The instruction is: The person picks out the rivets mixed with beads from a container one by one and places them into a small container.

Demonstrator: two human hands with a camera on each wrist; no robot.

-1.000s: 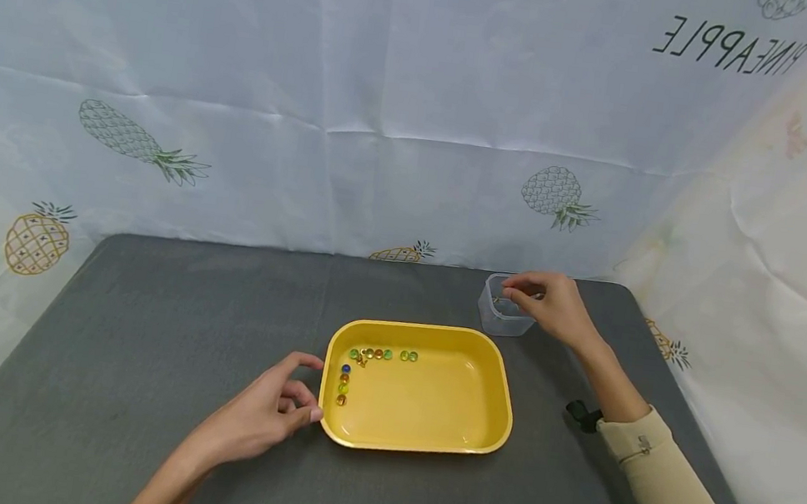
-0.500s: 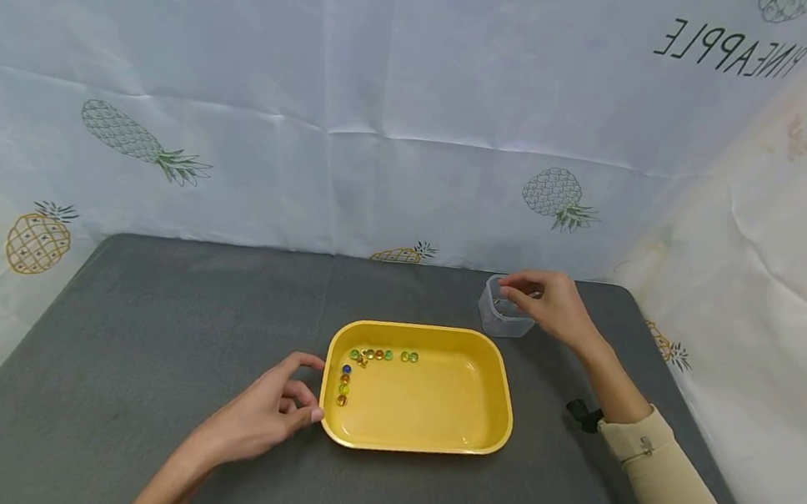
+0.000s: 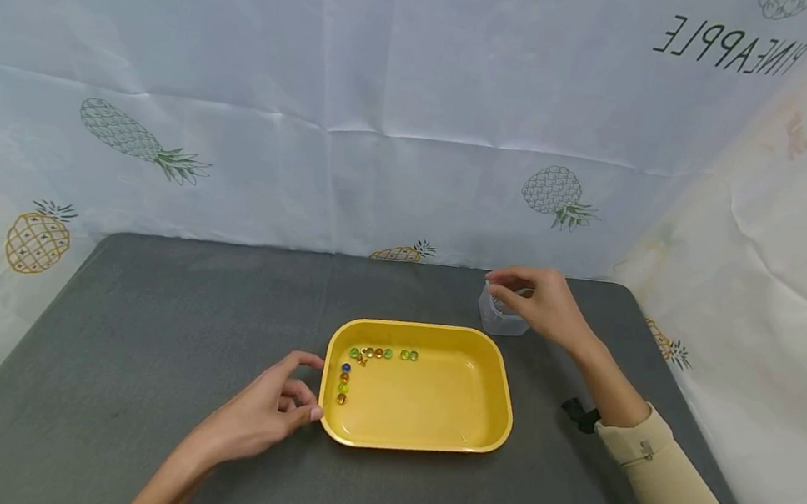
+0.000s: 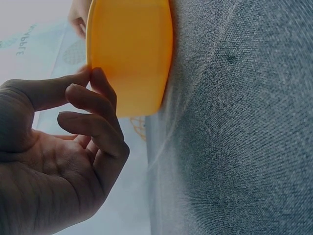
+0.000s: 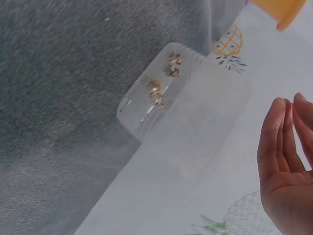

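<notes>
"What do you have at the left hand [image 3: 258,417]?"

"On my head feed, its index finger and thumb sit apart, touching the left end of the yellow tray [image 3: 430,402]. The other fingers are loosely bent; I read contact there, with no pinch."

"And the right hand [image 3: 537,302]?"

"I see it over the rim of the clear plastic tub [image 3: 504,326], just beyond the tray's far right corner. Thumb and fingers are narrow at the tips; I can't tell whether they hold anything."

"What's in the tub?"

"Through its wall, my right wrist feed gives me some gold-brown pieces [image 5: 155,88], too blurred to name."

"Where are the marbles [image 3: 344,388]?"

"Inside the tray. Four line the left end, the blue one farthest from me. Four more run along the far side, with two green ones side by side further right. A small gold charm [image 3: 362,361] lies by that row, near its left end."

"Surroundings?"

"Dark grey tabletop [image 3: 134,353], pineapple-print cloth [image 3: 425,78] behind it, beige sleeve [image 3: 683,497] on the right forearm."
</notes>
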